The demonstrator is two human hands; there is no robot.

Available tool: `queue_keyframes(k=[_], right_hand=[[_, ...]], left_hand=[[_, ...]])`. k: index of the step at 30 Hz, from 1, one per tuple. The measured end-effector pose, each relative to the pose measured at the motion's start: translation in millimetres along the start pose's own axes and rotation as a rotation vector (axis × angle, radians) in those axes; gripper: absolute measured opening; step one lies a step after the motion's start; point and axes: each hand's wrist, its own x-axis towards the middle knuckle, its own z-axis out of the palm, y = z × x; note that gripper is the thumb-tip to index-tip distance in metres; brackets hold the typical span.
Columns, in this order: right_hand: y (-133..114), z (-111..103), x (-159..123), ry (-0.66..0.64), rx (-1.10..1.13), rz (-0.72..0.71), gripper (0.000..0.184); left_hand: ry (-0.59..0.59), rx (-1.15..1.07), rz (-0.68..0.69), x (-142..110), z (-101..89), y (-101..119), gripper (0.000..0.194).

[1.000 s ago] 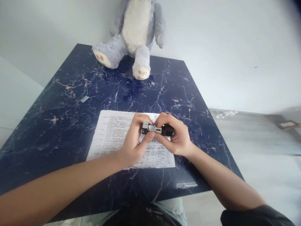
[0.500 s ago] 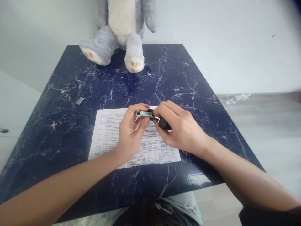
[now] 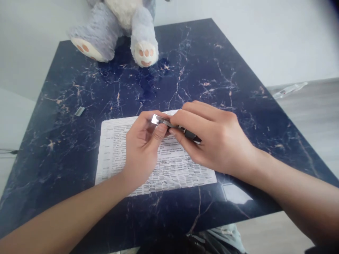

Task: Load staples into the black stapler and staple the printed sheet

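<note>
A small black-and-silver stapler (image 3: pixel 192 136) is held between both hands above a printed sheet. My left hand (image 3: pixel 141 150) grips its silver end, with the thumb along the near side and the index finger behind. My right hand (image 3: pixel 219 139) is closed round the black end, thumb and index finger pinching near the stapler's middle. Fingers cover much of the stapler, so I cannot make out whether its parts are apart. Beneath the hands the printed sheet (image 3: pixel 113 155) lies flat on the dark blue marbled table (image 3: pixel 58 165).
A small grey strip (image 3: pixel 79 111), perhaps staples, lies left of the sheet. At the table's back sits a grey-and-white plush toy (image 3: pixel 144 38). A clear plastic item (image 3: pixel 290 90) is on the floor to the right. A cable (image 3: pixel 12 152) shows at the left edge.
The stapler has turned from level to slanting, its black end lower right, and its metal parts show less. My right hand has come over it more. The view has shifted down and nearer.
</note>
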Motion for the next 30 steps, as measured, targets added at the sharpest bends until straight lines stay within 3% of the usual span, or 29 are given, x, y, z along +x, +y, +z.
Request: queue_keyframes(k=[4, 12, 17, 24, 30], right_hand=[[-2, 0, 0, 0.007, -0.028, 0.022, 0.018], [2, 8, -1, 0.063, -0.055, 0.036, 0.019], [0, 10, -2, -0.003, -0.158, 0.027, 0.023], [0, 9, -1, 0.029, 0.058, 0.096, 0.026], [2, 8, -2, 0.010, -0.096, 0.034, 0.024]], left_hand=[[-0.025, 0.003, -0.039, 0, 0.5, 1, 0.021], [0.044, 0.081, -0.043, 2, -0.6, -3, 0.020], [0.081, 0.104, -0.029, 1, -1.2, -3, 0.021], [0.118, 0.123, -0.007, 1, -5.0, -8, 0.024], [0.111, 0.126, 0.020, 3, -3.8, -8, 0.025]])
